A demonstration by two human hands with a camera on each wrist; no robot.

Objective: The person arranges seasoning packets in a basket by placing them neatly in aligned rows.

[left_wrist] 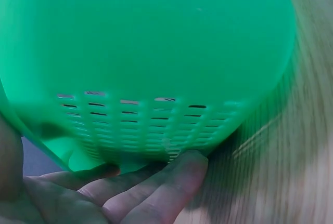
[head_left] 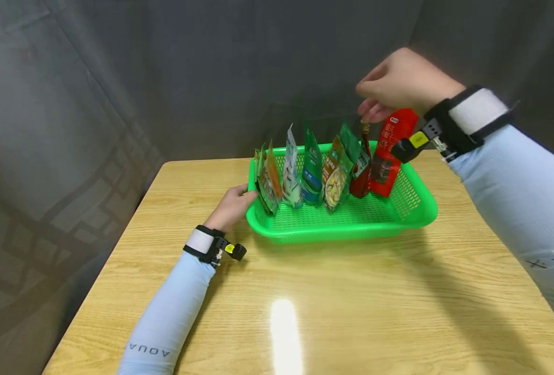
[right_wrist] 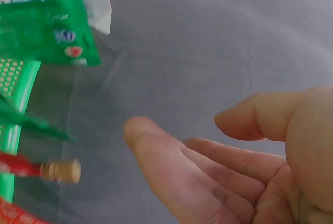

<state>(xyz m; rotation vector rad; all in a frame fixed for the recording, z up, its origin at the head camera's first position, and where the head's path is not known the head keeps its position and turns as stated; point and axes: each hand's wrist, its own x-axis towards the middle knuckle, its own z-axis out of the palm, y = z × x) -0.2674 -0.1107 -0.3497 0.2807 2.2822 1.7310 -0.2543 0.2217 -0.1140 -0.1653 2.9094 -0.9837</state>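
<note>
A green plastic basket (head_left: 342, 229) stands on the table, with a row of upright packets inside. My left hand (head_left: 235, 205) grips the basket's left end; in the left wrist view its fingers (left_wrist: 177, 182) lie along the perforated wall. My right hand (head_left: 394, 83) is in the air above the basket's right back side, holding nothing, thumb apart from the fingers in the right wrist view. Just below it are a dark red package (head_left: 361, 179) with a tan-gold top (right_wrist: 62, 171) and a bright red pouch (head_left: 391, 151).
Other packets in the basket are a white one (head_left: 292, 172), a green one (head_left: 311, 169), a brown-and-green one with a food picture (head_left: 335, 177) and several thin ones at the left end. Wooden tabletop (head_left: 352, 312) extends in front; a dark grey cloth (head_left: 234, 78) hangs behind.
</note>
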